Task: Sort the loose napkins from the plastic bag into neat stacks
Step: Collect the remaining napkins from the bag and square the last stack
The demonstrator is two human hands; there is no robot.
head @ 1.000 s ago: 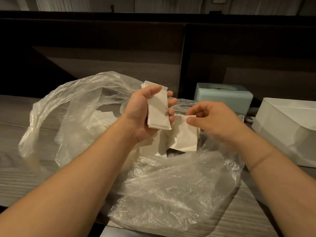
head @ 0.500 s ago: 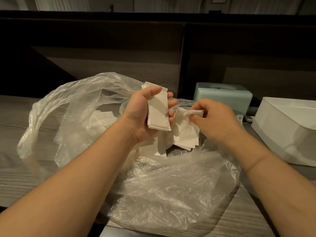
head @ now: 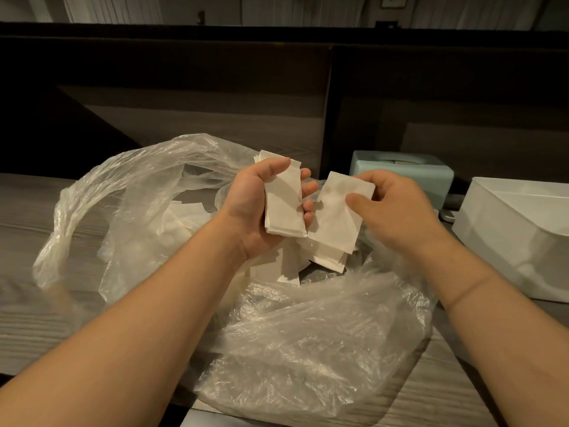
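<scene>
A clear plastic bag (head: 295,343) lies crumpled and open on the wooden table. My left hand (head: 252,204) grips a neat stack of white folded napkins (head: 283,204) upright above the bag's mouth. Just right of it, my right hand (head: 391,208) pinches a single white napkin (head: 335,214) between thumb and fingers, held flat and close to the stack. Loose napkins (head: 326,257) lie jumbled inside the bag below both hands, and more napkins (head: 181,217) show through the plastic at the left.
A pale green tissue box (head: 406,174) stands behind my right hand. A white plastic bin (head: 517,241) sits at the right edge. A dark wooden partition (head: 215,97) rises behind the grey wooden table (head: 37,328).
My right hand has lifted one napkin out of the loose pile and turned it flat beside the stack. My left hand and its stack have stayed in place.
</scene>
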